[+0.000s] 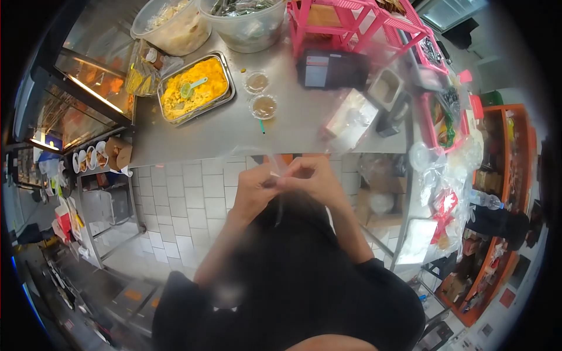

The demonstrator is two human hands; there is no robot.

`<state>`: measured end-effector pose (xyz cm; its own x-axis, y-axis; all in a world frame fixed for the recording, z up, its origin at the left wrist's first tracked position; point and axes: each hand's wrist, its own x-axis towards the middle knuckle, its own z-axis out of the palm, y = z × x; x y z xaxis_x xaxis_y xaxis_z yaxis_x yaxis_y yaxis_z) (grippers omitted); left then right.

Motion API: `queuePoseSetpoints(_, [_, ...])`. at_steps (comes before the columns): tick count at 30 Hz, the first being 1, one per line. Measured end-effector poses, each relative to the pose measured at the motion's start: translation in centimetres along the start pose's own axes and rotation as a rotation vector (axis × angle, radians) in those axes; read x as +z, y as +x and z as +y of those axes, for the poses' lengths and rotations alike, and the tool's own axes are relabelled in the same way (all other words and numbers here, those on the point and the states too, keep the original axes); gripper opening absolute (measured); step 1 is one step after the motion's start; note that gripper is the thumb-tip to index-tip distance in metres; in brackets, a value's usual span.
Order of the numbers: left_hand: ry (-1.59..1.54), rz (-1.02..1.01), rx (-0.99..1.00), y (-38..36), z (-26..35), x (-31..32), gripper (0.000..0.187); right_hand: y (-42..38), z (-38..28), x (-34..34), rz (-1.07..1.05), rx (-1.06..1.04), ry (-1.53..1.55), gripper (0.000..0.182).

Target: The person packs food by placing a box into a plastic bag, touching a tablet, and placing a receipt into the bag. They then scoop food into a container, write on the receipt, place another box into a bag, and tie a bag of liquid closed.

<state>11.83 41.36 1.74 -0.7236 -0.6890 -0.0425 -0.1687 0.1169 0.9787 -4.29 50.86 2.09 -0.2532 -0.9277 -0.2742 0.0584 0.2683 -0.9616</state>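
My left hand (pixel 256 190) and my right hand (pixel 314 180) meet in front of my body, just off the near edge of the steel counter (pixel 293 137). Thumbs and fingers of both are pinched together on a thin, clear plastic piece (pixel 273 166), which looks like a plastic bag; a strip of it hangs below the fingers. On the counter ahead stand two small clear cups with brown contents, a nearer cup (pixel 263 107) and a farther cup (pixel 256 82). A small green stick (pixel 261 126) lies close to the nearer one.
Left on the counter is a metal tray (pixel 232 95) of yellow crumbly food (pixel 202 70) with a pale green spoon (pixel 194 87). Behind stand two plastic tubs (pixel 249 32). A pink rack (pixel 333 29), black box (pixel 332 69) and plastic-wrapped white box (pixel 351 120) are at right; a lit glass case (pixel 93 88) at left.
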Motion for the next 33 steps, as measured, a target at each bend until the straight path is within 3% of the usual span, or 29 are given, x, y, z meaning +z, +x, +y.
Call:
queuePoseSetpoints(2, [-0.006,-0.093,0.064,0.1,0.0,-1.5,0.018,0.1,0.1,0.2,-0.073,0.061,0.087,0.02])
queuePoseSetpoints(4, [-0.063,-0.207,0.21,0.5,-0.9,-3.2,0.017,0.0,-0.3,0.2,0.057,-0.058,-0.102,0.012])
queuePoseSetpoints(5, [-0.142,-0.123,-0.031,0.2,-1.2,-3.7,0.024,-0.1,-0.9,0.3,0.057,-0.062,-0.103,0.012])
queuePoseSetpoints(6, [-0.139,-0.118,-0.026,0.5,-1.5,-3.4,0.024,0.0,-1.7,0.4,0.141,-0.081,-0.147,0.011])
queuePoseSetpoints(8, [-0.192,0.232,0.125,1.6,-1.4,-1.7,0.03,0.4,-2.1,1.3,0.218,-0.101,-0.187,0.01])
queuePoseSetpoints(10, [-0.204,0.258,0.088,2.2,0.4,-1.0,0.029,2.1,-1.7,3.0,0.412,-0.258,-0.279,0.014])
queuePoseSetpoints(12, [0.273,0.256,0.232,2.5,1.5,-1.1,0.023,3.7,-1.0,1.9,0.446,-0.293,-0.34,0.016])
queuePoseSetpoints(14, [0.314,0.363,0.201,3.7,1.0,-1.8,0.015,4.2,-1.2,1.6,0.462,-0.346,-0.406,0.017])
queuePoseSetpoints(17, [0.384,0.488,0.447,5.6,-0.3,-1.7,0.012,4.8,-2.9,1.8,0.47,-0.459,-0.303,0.014])
queuePoseSetpoints(21, [0.364,0.453,0.45,5.7,1.0,-0.7,0.014,4.9,-3.1,1.5,0.389,-0.372,-0.271,0.012])
queuePoseSetpoints(23, [0.591,0.539,0.643,6.0,2.3,-0.8,0.011,5.2,-2.4,1.0,0.424,-0.366,-0.237,0.013])
queuePoseSetpoints(26, [0.484,0.501,0.608,6.6,1.2,-0.1,0.012,5.4,-2.4,0.9,0.45,-0.515,-0.267,0.014])
queuePoseSetpoints(29, [0.299,0.282,0.519,6.6,-0.2,0.0,0.028,6.2,-1.6,0.2,0.506,-0.606,-0.353,0.013])
queuePoseSetpoints(31, [0.295,0.277,0.471,6.5,-1.6,-0.2,0.031,6.5,-0.6,-0.8,0.377,-0.445,-0.428,0.016])
queuePoseSetpoints(33, [0.589,0.318,0.414,5.9,-2.4,-0.6,0.035,7.1,0.3,-2.1,0.358,-0.385,-0.422,0.019])
